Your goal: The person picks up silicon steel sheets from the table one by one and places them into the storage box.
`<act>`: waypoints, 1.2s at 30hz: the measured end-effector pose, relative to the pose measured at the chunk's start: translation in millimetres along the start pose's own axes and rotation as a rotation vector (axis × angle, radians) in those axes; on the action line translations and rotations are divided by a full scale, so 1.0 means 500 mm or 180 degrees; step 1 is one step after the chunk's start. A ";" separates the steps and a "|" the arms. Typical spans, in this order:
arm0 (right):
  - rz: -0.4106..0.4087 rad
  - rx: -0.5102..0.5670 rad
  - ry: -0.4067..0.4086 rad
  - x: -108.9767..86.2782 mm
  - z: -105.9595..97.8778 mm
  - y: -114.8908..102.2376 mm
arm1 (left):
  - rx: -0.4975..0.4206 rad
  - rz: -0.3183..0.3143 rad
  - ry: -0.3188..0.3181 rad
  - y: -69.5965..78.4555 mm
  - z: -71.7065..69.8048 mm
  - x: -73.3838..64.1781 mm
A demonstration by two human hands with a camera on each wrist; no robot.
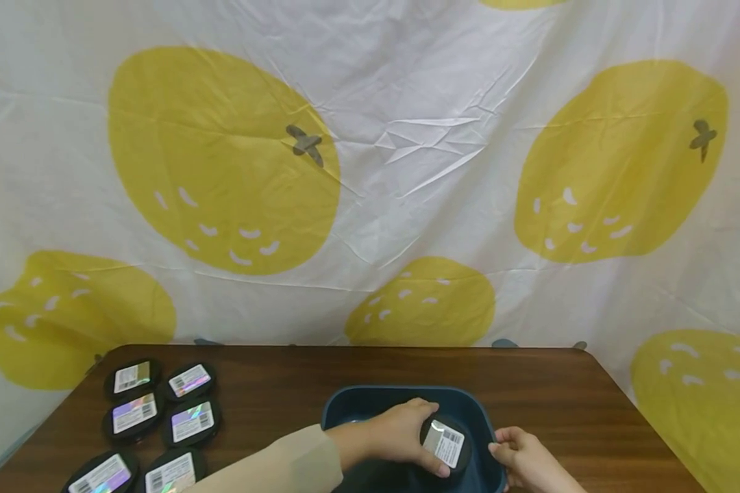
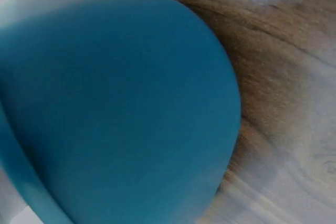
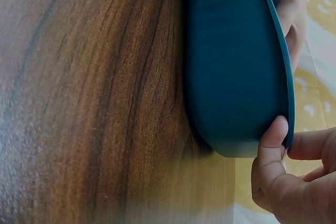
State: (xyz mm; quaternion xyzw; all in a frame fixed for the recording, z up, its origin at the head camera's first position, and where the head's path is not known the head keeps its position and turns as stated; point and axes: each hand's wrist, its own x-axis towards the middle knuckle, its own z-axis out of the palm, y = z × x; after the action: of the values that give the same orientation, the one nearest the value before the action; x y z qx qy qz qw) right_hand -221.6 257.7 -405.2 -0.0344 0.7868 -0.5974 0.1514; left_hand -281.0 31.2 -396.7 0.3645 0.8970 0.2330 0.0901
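Observation:
My left hand (image 1: 401, 435) reaches over the rim into a dark teal plastic bin (image 1: 401, 393). Its thumb and fingers grip the sides of a black round container (image 1: 462, 457) with a white and silver barcode label facing up. At the bin's right side, my right hand (image 1: 527, 457) pinches the rim between thumb and fingers. In the right wrist view, that same hand (image 3: 294, 174) holds the rim at a corner of the bin (image 3: 236, 72). Only the bin's outer wall (image 2: 121, 93) and the table show in the left wrist view; the left hand is hidden there.
Several similar black containers (image 1: 192, 420) with labels lie in two columns on the left of the brown wooden table (image 1: 271, 404). Behind the table's back edge hangs a white cloth (image 1: 419, 171) printed with yellow lemons.

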 end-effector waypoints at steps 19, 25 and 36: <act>0.0060 -0.0149 0.0022 0.003 0.000 -0.001 | 0.0979 0.0603 -0.0279 -0.025 -0.031 -0.060; 0.0173 -0.0118 0.0026 0.006 -0.003 -0.001 | 0.1003 0.0638 -0.0222 -0.042 -0.038 -0.080; 0.0138 -0.0143 0.0021 0.010 -0.003 0.002 | 0.1108 0.0631 0.0047 -0.072 -0.057 -0.128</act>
State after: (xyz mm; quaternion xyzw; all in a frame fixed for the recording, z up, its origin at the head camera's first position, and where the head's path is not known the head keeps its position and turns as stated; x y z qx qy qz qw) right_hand -226.7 258.5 -407.0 -0.0188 0.8011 -0.5762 0.1609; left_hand -266.5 -45.7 -389.9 0.4594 0.8841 0.0849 -0.0043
